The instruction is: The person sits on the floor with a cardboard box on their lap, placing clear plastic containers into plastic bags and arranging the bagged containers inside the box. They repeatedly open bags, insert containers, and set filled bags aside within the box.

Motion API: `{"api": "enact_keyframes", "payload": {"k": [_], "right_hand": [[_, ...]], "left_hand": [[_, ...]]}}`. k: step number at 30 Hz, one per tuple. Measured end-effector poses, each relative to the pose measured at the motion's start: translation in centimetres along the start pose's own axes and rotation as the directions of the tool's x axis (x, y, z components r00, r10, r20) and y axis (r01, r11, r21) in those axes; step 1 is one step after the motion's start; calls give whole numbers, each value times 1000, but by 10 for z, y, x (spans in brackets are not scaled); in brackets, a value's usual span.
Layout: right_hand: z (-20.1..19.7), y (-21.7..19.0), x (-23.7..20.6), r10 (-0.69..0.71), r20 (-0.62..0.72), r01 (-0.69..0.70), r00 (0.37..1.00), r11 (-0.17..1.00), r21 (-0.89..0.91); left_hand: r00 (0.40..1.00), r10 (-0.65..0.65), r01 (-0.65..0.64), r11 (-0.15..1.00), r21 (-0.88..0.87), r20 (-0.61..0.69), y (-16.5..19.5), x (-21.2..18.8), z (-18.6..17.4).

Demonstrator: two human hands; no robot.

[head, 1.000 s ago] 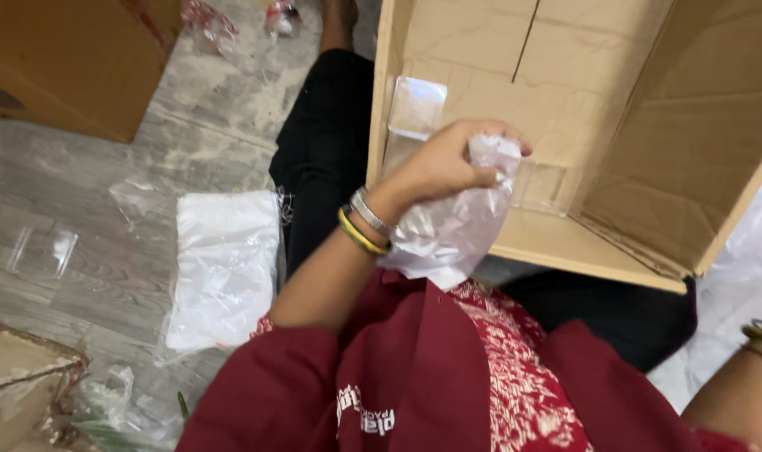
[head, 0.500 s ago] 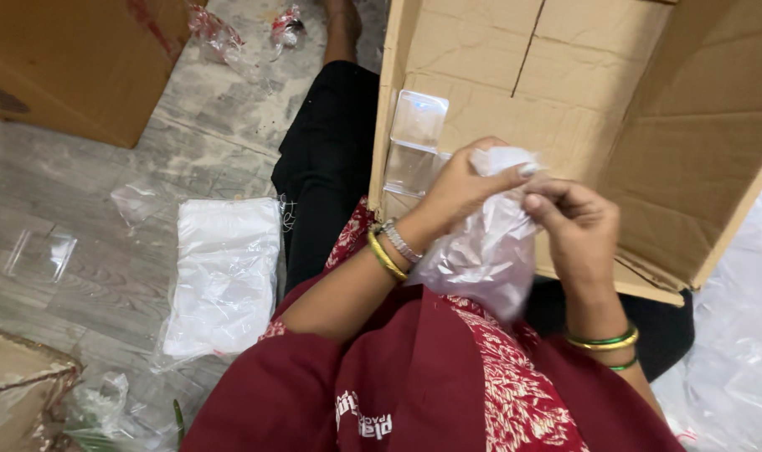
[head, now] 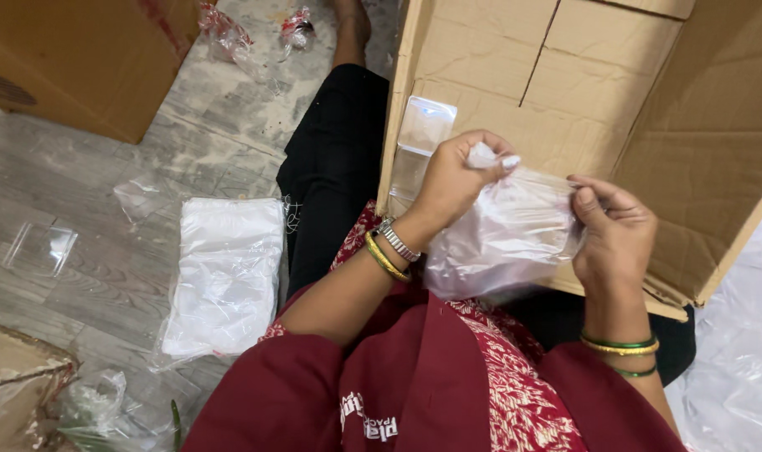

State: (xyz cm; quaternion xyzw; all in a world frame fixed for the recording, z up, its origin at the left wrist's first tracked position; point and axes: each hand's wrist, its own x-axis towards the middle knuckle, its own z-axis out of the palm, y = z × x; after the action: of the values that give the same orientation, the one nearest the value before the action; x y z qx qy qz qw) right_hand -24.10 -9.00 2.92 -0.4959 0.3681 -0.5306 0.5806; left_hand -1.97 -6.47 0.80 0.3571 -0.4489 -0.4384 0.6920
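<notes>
Both hands hold a clear plastic bag (head: 502, 238) in front of my lap. My left hand (head: 456, 180) pinches its top left corner; a watch and a yellow bangle sit on that wrist. My right hand (head: 615, 230) grips the bag's right edge, green and gold bangles on its wrist. The bag is stretched between the two hands and looks filled with something pale. Behind it stands an open cardboard box (head: 615, 92) on its side, with a small clear plastic case (head: 423, 134) leaning at its left flap.
A stack of clear plastic bags (head: 226, 272) lies on the grey floor to my left. A flat clear case (head: 42, 249) lies further left. Another cardboard box (head: 79, 59) stands at top left, crumpled wrappers (head: 247, 33) near it. Plastic sheeting (head: 737, 351) is at right.
My right hand came in from the lower right and took the bag's right edge. The crumpled bag, held by the left hand alone before, is now pulled out between both hands.
</notes>
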Motion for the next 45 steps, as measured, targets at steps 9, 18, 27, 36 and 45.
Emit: {"api": "enact_keyframes", "payload": {"k": [9, 18, 27, 36, 45], "right_hand": [[-9, -11, 29, 321, 127, -341, 938, 806, 483], [-3, 39, 119, 67, 159, 48, 985, 778, -627], [31, 117, 90, 572, 119, -300, 811, 583, -755], [14, 104, 105, 605, 59, -587, 794, 788, -185], [-22, 76, 76, 329, 219, -382, 919, 879, 284]], "left_hand": [[900, -362, 431, 820, -377, 242, -24, 8, 1], [909, -347, 384, 482, 787, -231, -57, 87, -11], [772, -499, 534, 173, 827, -394, -117, 46, -36], [851, -241, 523, 475, 707, -467, -109, 59, -38], [943, -325, 329, 942, 61, -64, -64, 47, 3]]}}
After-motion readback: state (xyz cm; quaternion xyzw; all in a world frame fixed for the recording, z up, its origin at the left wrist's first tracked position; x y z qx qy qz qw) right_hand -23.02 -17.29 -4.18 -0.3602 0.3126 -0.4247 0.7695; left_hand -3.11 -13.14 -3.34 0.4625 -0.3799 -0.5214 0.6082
